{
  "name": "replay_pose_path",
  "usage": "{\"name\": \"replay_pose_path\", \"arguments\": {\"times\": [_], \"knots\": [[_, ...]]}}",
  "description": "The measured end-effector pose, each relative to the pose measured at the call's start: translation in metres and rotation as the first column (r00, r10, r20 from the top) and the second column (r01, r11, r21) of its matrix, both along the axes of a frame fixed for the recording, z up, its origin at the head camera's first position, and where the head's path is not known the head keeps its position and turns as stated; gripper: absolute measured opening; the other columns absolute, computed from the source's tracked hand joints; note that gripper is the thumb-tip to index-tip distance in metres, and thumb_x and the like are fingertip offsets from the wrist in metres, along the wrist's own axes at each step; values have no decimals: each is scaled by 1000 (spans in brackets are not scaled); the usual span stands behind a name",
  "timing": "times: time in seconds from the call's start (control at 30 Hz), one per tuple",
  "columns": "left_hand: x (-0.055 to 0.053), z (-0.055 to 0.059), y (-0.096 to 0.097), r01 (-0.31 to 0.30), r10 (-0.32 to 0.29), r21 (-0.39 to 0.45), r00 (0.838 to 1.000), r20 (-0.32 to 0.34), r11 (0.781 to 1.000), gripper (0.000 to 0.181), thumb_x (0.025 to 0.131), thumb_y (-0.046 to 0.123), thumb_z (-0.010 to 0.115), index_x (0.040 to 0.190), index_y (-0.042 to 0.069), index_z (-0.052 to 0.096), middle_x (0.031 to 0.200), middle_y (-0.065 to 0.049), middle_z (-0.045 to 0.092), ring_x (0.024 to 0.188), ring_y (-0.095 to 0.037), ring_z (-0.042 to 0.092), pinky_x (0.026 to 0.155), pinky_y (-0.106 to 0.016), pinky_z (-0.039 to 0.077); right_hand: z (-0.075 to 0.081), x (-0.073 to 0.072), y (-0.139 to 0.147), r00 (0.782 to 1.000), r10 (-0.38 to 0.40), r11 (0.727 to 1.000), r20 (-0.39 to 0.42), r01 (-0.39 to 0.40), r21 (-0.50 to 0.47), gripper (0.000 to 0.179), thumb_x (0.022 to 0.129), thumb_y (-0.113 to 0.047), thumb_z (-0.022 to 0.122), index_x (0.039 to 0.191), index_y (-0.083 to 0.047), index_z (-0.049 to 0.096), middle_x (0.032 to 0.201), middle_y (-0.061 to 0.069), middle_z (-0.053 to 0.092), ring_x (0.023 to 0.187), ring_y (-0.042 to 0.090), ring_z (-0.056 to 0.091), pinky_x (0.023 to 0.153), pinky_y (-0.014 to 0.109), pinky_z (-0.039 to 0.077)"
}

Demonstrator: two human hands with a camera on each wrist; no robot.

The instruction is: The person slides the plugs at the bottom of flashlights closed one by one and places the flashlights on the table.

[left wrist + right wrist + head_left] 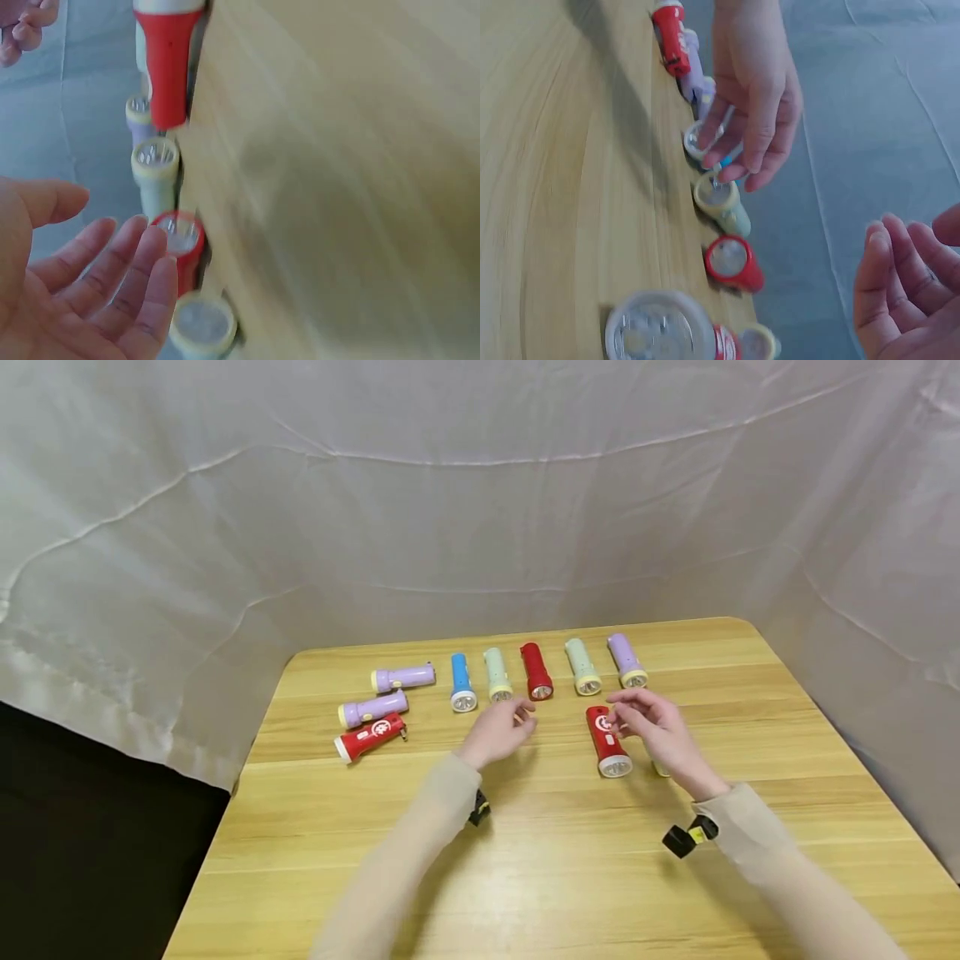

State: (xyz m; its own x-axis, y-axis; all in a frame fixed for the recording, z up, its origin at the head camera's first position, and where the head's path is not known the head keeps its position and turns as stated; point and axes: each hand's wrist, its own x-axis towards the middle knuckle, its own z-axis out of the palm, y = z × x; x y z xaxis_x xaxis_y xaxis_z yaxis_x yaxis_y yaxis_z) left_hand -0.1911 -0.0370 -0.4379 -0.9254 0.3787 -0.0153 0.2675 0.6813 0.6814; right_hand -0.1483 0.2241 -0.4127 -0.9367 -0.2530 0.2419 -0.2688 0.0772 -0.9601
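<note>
The red flashlight with a white rim (606, 745) lies right of centre in the head view, lens toward the lower edge, on the wooden desk (540, 877). The right hand (662, 737) hovers just beside its logo end, on the right; the wrist views show the two apart. A yellow-rimmed flashlight (661, 769) lies partly hidden beneath this hand. The left hand (497, 735), at the centre, is above the desk near the lens ends of the all-red flashlight (536, 668) and the left pale green flashlight (496, 670). Both hands are empty and well apart from each other, fingers loosely bent, thumbs away from the fingers. Farther left lie the blue flashlight (461, 672), two purple flashlights (375, 708) and the left red-and-white flashlight (369, 739).
</note>
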Motion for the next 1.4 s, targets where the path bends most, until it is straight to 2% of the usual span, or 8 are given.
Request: {"name": "replay_pose_path", "arguments": {"times": [0.23,0.37,0.57,0.7,0.8,1.1,1.27,1.4], "knots": [[8,14,-40,8,-21,-107,992,-123,994,32,100,17,60,129,4,62,124,-12,69,112,-27,66,98,-41,55,-1,-1,-28,999,-32,996,-41,28,-82,21,102,2,49,109,-11,64,90,-2,71,79,5,67,71,18,59],[16,17,-65,-38,-1,-193,980,-199,980,34,100,17,60,132,7,60,132,-10,65,120,-29,64,103,-45,53,-3,0,-47,999,-38,994,-32,34,-106,17,102,3,49,114,5,60,93,0,70,81,5,67,73,18,59],[22,21,-106,-143,27,-300,933,-358,943,35,97,15,63,131,7,61,132,-11,65,119,-33,64,104,-49,53,-9,3,-71,1000,-24,994,0,24,-103,26,100,6,46,122,20,51,96,-4,68,86,5,66,76,19,59],[25,22,-135,-208,30,-353,893,-449,912,35,94,14,64,128,5,62,128,-14,65,118,-37,63,103,-53,52,-13,6,-86,999,-16,995,32,19,-95,27,100,6,45,123,19,52,100,8,67,86,6,66,77,20,59],[26,20,-155,-249,41,-387,881,-472,888,36,93,15,66,126,4,62,127,-17,65,116,-40,62,100,-55,52,-16,9,-98,998,5,996,62,1,-91,28,99,5,46,123,17,52,105,23,65,88,7,66,79,20,59],[24,4,-194,-272,66,-492,916,-396,827,48,88,23,70,129,-1,57,128,-23,63,116,-45,60,97,-60,51,-26,15,-125,988,87,993,131,-76,-87,29,98,5,47,124,16,52,110,36,61,88,7,65,81,21,59],[24,-2,-204,-276,53,-541,919,-391,795,54,84,25,75,125,-4,57,124,-26,63,114,-45,61,99,-57,51,-28,18,-133,978,118,991,172,-105,-81,30,98,4,48,125,14,52,114,38,59,89,8,64,82,23,59],[24,-6,-208,-272,69,-573,934,-350,773,56,83,26,75,124,-6,57,123,-27,63,113,-44,61,99,-57,52,-30,19,-137,975,126,991,180,-116,-69,30,97,4,48,126,14,52,113,36,61,89,8,64,82,23,59]]}}
